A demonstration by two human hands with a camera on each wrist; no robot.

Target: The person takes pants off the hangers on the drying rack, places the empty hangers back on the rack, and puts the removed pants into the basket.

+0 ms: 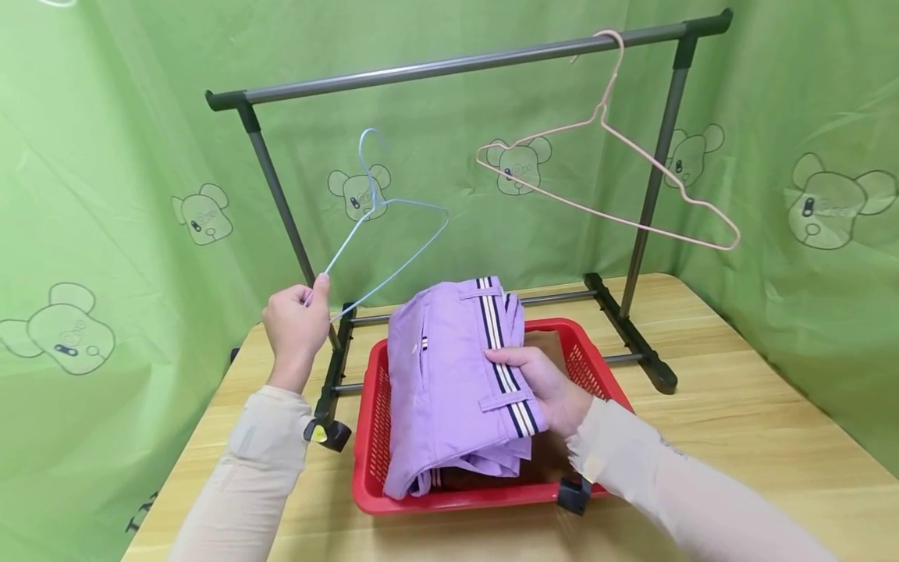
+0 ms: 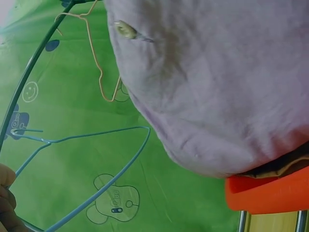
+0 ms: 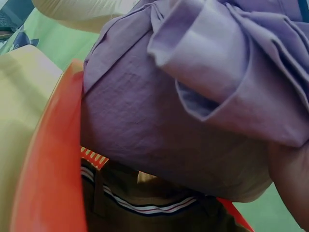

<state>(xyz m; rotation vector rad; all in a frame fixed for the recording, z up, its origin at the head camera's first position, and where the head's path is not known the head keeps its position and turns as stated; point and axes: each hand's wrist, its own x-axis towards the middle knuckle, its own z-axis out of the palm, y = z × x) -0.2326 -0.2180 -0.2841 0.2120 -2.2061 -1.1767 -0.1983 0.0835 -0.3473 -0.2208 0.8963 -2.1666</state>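
Note:
My left hand (image 1: pixel 300 316) grips a light blue wire hanger (image 1: pixel 375 204) near one lower corner. The hanger's hook points up, in front of the rack and below its bar. With the thumb on top and the other fingers hidden behind the cloth, my right hand (image 1: pixel 551 390) holds folded purple pants (image 1: pixel 449 390) at the waistband. The waistband has belt loops and a navy-and-white stripe. The pants overlap a red basket (image 1: pixel 492 497) and hang over a brown garment (image 3: pixel 159 191) with a striped band inside it.
A metal garment rack (image 1: pixel 435 69) stands behind the basket on a wooden table (image 1: pixel 730 375). On its bar, toward the right, hangs a pink wire hanger (image 1: pixel 604 117). Green curtains (image 1: pixel 435 140) with bear-face prints surround the table on the back and sides.

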